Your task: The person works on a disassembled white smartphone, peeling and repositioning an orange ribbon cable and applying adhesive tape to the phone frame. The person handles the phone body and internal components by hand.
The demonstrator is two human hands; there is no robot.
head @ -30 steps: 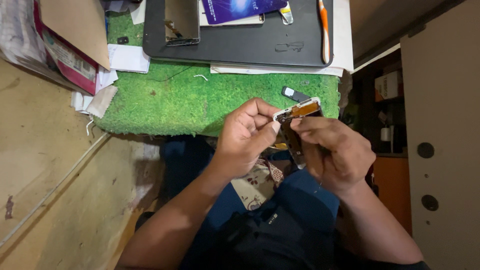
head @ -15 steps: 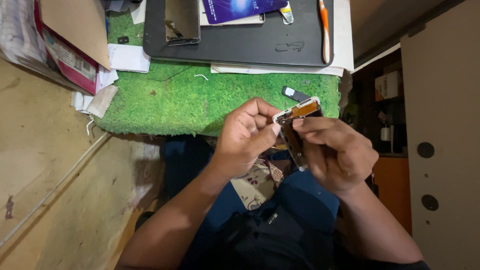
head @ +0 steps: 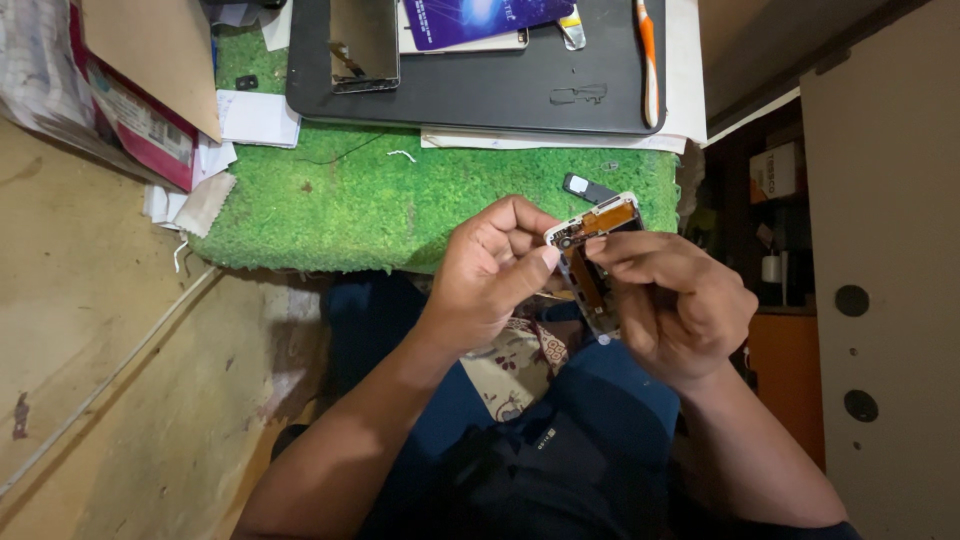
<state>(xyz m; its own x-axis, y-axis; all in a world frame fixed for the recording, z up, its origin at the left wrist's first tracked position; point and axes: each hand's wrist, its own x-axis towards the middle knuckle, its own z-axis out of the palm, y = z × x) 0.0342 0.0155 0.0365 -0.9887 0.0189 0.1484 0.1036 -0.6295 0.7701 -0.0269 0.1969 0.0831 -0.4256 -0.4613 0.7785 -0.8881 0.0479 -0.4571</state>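
An opened white phone frame with orange flex strips inside is held over my lap, at the near edge of a green turf mat. My right hand wraps the frame's lower part from the right, fingers across its middle. My left hand pinches the frame's top left corner with thumb and curled fingers. The frame's lower end is hidden behind my right hand.
A black work mat lies at the back with a phone screen panel, a purple card and an orange-handled tool. A small dark part lies on the turf. Papers and a pink box are stacked at the left. A cabinet stands right.
Almost nothing: both hands stay on the phone frame, with only small shifts of the fingers.
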